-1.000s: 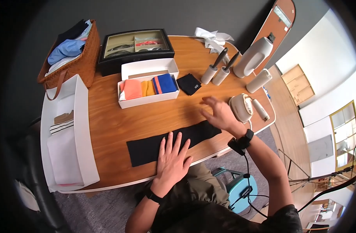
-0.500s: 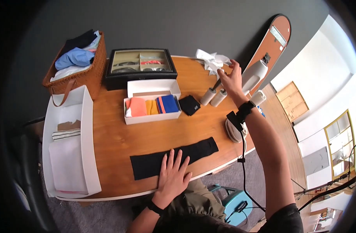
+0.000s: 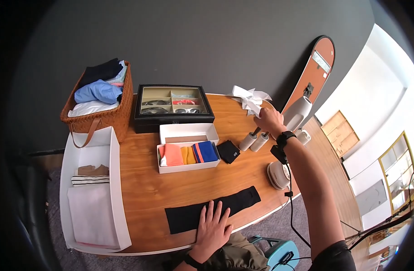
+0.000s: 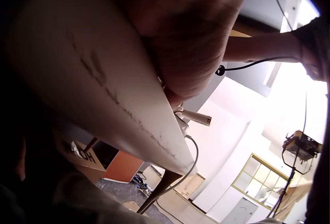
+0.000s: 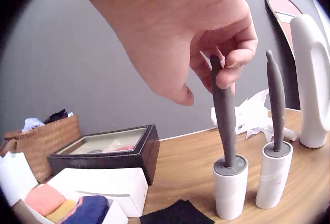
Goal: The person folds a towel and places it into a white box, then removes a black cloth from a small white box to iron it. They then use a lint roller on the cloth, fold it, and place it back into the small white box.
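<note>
My left hand lies flat with fingers spread on a long strip of black cloth near the table's front edge. The table's pale rim fills much of the left wrist view, with the cloth out of sight there. At the back right, my right hand reaches the top of a lint roller with a grey handle. Its fingers curl round the handle's upper end, while the thumb stays apart on the left. The roller stands upright on the table beside a second lint roller.
Left stand a wicker basket of clothes and a white box with folded clothes. Behind are a black glasses case and a small white box with folded coloured cloths. A folded black cloth, steamer-like device and white bottle stand right.
My right hand has moved from above the black cloth strip back to the lint rollers, and its fingers have curled at a handle. The left hand stays on the cloth. The head view has tilted up.
</note>
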{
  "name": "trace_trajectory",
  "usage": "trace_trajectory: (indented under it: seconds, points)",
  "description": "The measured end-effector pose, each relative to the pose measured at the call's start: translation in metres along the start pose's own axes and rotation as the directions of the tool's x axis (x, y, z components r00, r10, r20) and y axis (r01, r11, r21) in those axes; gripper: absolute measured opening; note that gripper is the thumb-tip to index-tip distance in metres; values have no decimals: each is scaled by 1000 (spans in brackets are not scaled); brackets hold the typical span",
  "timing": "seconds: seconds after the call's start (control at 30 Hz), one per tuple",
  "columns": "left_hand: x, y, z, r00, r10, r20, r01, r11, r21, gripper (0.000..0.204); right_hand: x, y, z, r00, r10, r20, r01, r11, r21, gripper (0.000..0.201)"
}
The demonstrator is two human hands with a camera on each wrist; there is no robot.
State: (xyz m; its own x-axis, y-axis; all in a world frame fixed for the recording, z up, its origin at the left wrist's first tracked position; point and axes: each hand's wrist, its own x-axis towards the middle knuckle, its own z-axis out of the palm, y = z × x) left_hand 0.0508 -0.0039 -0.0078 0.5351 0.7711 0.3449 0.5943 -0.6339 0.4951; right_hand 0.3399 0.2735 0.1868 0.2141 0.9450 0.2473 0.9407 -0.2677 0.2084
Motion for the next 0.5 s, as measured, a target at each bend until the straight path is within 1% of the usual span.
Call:
trace_trajectory:
  seconds: [0.03, 0.1, 0.13, 0.17, 0.23, 0.27, 0.37, 0.4, 0.43, 0.5]
  points:
    - [0, 0, 0, 1000, 0, 0, 0, 1000, -6, 56, 0, 2, 7, 1000, 0, 0, 0, 1000, -1, 34]
    - [0, -1, -1, 1000, 1, 4, -1, 1000, -4, 56, -8, -9, -2, 993, -77, 88, 80, 996, -31, 36]
    - [0, -1, -1, 1000, -1, 9, 1, 1000, -2, 56, -8, -12, -11, 979, -69, 193, 82, 995, -59, 43]
    - [0, -1, 0, 1000, 2, 2, -2, 1000, 1, 56, -6, -15, -14, 980, -70, 185, 82, 995, -59, 43]
    - [-1, -1, 1, 1000, -2, -10, 2, 1000, -21, 56, -3, -18, -20, 967, -136, 216, 171, 973, -153, 39]
    - [0, -1, 0, 1000, -1, -9, 1, 1000, -21, 56, 0, -15, -23, 968, -132, 212, 166, 974, -153, 39]
    - [-1, -3, 3, 1000, -4, -9, 3, 999, -36, 57, 19, -5, -40, 962, -231, 148, 246, 965, -90, 39]
    - [-1, -3, 4, 1000, 2, -7, -2, 999, -38, 57, 19, -6, -56, 969, -201, 143, 216, 972, -94, 41]
    - [-2, -3, 4, 1000, -5, -10, 5, 999, -38, 57, 21, -2, -70, 973, -199, 116, 211, 973, -98, 40]
    - [0, -2, 4, 1000, 0, -6, -1, 999, -45, 58, 17, 3, -112, 975, -171, 144, 186, 978, -97, 37]
